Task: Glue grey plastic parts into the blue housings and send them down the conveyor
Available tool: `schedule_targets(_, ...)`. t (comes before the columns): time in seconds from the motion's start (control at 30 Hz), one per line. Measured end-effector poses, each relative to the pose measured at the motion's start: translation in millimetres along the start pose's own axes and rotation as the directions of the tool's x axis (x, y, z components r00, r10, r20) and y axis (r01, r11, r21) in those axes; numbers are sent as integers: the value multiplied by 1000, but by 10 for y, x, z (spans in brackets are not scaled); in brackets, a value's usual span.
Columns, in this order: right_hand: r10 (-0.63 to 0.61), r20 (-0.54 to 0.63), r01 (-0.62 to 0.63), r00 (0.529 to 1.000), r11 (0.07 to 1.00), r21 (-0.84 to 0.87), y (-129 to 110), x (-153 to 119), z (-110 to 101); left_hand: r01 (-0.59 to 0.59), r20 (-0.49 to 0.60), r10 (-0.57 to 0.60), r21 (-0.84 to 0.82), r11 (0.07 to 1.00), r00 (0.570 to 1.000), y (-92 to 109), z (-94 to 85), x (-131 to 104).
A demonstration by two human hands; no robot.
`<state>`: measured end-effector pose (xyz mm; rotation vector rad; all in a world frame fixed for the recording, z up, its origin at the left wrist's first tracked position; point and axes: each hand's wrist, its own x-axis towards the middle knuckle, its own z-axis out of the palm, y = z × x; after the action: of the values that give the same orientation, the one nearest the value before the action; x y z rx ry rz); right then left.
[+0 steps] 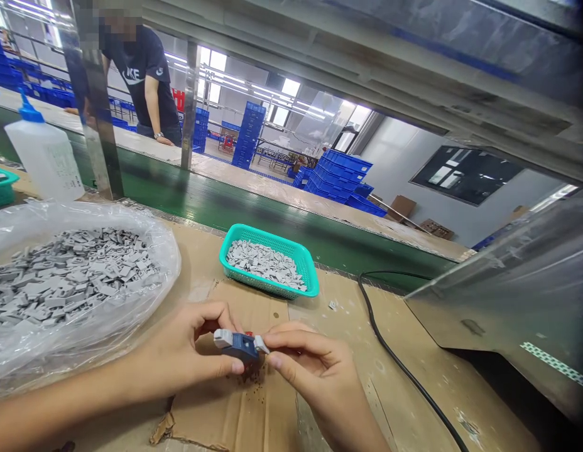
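Note:
Between my two hands, above the cardboard, is a small dark blue plastic part (244,346) with a light grey block (222,338) on its left end. My left hand (197,342) is closed around that part, thumb in front and fingers behind. At the part's right end, my right hand (310,361) pinches a small light grey piece (261,344) between thumb and forefinger. The piece touches the blue part; whether it is joined to it I cannot tell. A bit of red shows behind the blue part.
A turquoise basket (269,290) of small grey pieces stands behind my hands. A clear plastic bag (166,276) of grey pieces lies at left, below a white bottle (46,157). A black cable (390,351) runs at right. A person (145,88) leans beyond the green conveyor (207,198).

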<state>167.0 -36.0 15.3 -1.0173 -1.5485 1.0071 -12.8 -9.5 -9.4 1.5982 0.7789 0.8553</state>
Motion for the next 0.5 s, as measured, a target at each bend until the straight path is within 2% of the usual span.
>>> schedule_targets(0.2, 13, 20, -12, 1000, 999, -45, 9, -2, 21, -26, -15, 27, 76, 997, 1000, 41, -4, -28)
schedule_targets(0.33, -67, 37, 72, 997, 986, -150, 13, -22, 42, -26, -29, 28, 89, 996, 999, 42, 12, -43)
schedule_targets(0.4, -147, 71, 159, 987, 961, -228, 11, -51, 53, -7, -36, 8, 21, 1000, 999, 44, 22, -46)
schedule_targets(0.5, -224, 140, 259, 965, 907, -331, 17, -104, 67, 44, -29, -52, -216, 975, 998, 50, 31, -34)
